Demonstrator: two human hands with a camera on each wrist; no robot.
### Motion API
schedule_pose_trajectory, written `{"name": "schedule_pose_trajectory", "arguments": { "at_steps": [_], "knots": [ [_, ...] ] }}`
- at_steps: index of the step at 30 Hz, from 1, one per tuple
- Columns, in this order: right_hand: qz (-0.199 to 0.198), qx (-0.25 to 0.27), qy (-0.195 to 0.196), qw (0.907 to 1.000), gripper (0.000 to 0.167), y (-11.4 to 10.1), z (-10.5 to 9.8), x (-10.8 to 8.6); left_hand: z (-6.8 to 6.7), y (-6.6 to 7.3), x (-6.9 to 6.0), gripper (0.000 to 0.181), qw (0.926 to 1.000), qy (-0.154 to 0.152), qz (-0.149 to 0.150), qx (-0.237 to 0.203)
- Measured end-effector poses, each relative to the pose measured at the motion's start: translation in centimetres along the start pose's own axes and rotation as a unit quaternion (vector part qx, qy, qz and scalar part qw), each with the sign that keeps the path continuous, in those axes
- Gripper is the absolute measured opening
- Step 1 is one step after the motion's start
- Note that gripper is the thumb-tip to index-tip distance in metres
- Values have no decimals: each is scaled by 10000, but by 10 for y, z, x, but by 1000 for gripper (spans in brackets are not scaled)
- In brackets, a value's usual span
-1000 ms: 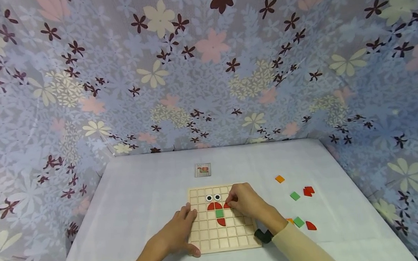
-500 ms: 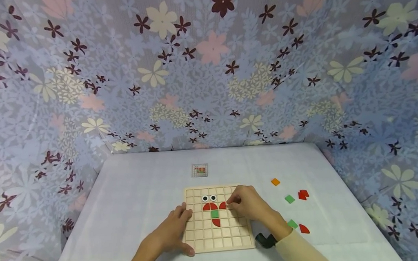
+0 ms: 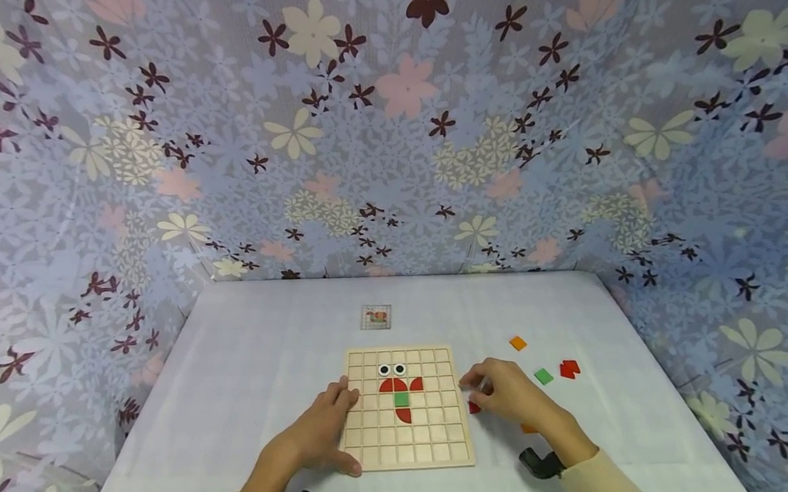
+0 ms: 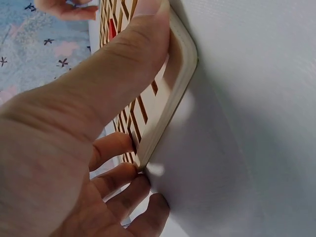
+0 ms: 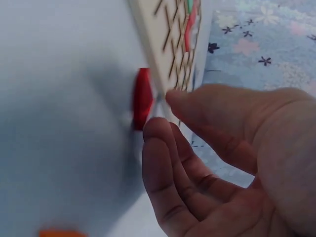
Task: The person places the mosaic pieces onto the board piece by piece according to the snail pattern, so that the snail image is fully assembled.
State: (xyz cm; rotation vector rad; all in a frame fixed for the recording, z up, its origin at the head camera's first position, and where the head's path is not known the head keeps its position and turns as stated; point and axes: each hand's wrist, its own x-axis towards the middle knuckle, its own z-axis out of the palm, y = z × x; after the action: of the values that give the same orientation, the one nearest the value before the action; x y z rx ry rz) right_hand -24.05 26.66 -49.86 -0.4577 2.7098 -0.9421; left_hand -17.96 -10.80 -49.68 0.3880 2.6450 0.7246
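A square wooden grid board (image 3: 439, 431) lies on the table. On it sit two round eye pieces (image 3: 392, 370), red quarter-circle tiles (image 3: 416, 384) and a green square tile (image 3: 401, 400). My left hand (image 3: 318, 433) holds the board's left side, thumb on the near corner and fingers along the edge. Just off the board's right edge is my right hand (image 3: 510, 391), fingers bent loosely, with a gap between thumb and fingertips. A red tile (image 5: 142, 98) rests on the table close to those fingertips, apparently not held.
Loose tiles lie to the right: an orange one (image 3: 518, 343), a green one (image 3: 543, 376), and red ones (image 3: 570, 369). Another orange tile (image 3: 529, 427) is partly hidden by the right arm. A small pattern card (image 3: 376, 317) lies beyond the board. Floral fabric (image 3: 387, 161) surrounds the table.
My right hand let go of a red quarter-circle tile on the board and moved right, off the board, to near a red tile. My left hand keeps its place.
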Motion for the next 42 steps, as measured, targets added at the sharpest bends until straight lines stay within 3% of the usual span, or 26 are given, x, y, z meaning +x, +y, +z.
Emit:
{"name": "schedule_pose_trajectory", "arguments": {
  "at_steps": [9,14,24,26,31,42],
  "knots": [
    [46,-64,-160,9998,29,8,3,-15,-8,2,0,127,9999,-3,86,119],
    [-46,-84,-250,9996,25,11,3,-18,-11,3,2,126,9998,-45,94,145],
    [-305,-23,-253,9992,22,22,3,-24,-6,4,8,127,9996,-181,166,149],
    [-149,-27,-343,9993,22,17,2,-25,-4,4,7,127,9996,-218,155,117],
    [-296,-161,-271,9991,21,15,2,-24,0,2,4,127,9997,-148,164,112],
    [-242,-180,-133,9995,18,17,8,-22,-3,2,0,127,9997,-151,114,185]
  ]
}}
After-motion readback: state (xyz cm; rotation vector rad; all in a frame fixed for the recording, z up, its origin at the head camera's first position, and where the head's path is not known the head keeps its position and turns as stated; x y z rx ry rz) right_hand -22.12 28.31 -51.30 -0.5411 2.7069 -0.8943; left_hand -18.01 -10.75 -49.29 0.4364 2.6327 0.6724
